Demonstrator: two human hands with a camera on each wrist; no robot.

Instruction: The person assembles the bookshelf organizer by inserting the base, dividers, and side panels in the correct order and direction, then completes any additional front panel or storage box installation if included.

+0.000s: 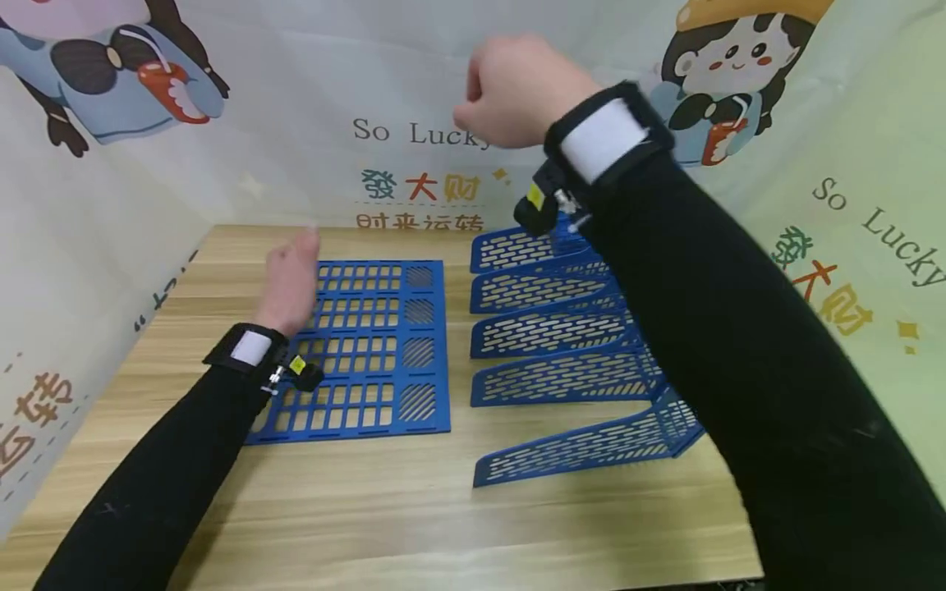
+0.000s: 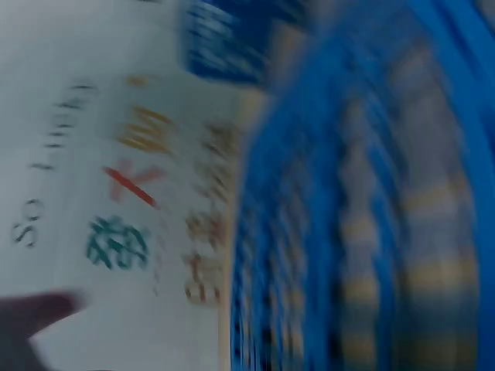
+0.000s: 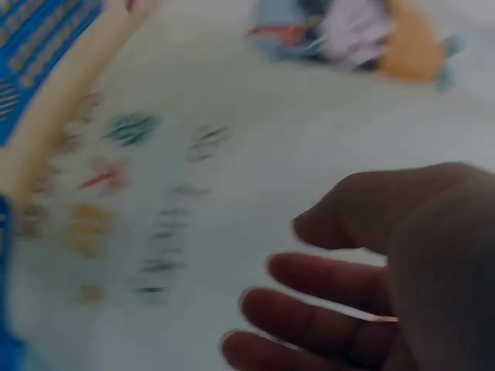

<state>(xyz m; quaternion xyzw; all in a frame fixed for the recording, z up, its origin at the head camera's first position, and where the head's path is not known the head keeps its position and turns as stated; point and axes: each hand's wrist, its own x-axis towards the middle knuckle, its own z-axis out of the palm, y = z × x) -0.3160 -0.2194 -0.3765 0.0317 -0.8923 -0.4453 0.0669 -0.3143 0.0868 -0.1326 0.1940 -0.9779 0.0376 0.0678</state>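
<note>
My left hand (image 1: 291, 279), blurred in the head view, is over the left part of a flat blue slotted panel (image 1: 424, 353) lying on the table. A dark blurred fingertip (image 2: 39, 313) shows at the left wrist view's edge, with nothing against it; the blue lattice (image 2: 317, 193) fills that view's right side. My right hand (image 1: 521, 90) is raised high before the printed backdrop, holding nothing. Its fingers (image 3: 309, 309) are loosely bent and apart from the thumb in the right wrist view. Below it stand several upright blue perforated dividers (image 1: 547, 382) of a file rack, partly hidden by my right forearm.
The wooden table (image 1: 355, 509) reaches back to a pale cloth backdrop (image 1: 296, 123) with cartoon figures and lettering. The cloth also hangs along both sides. The nearest divider (image 1: 584, 447) slants out toward the table's front.
</note>
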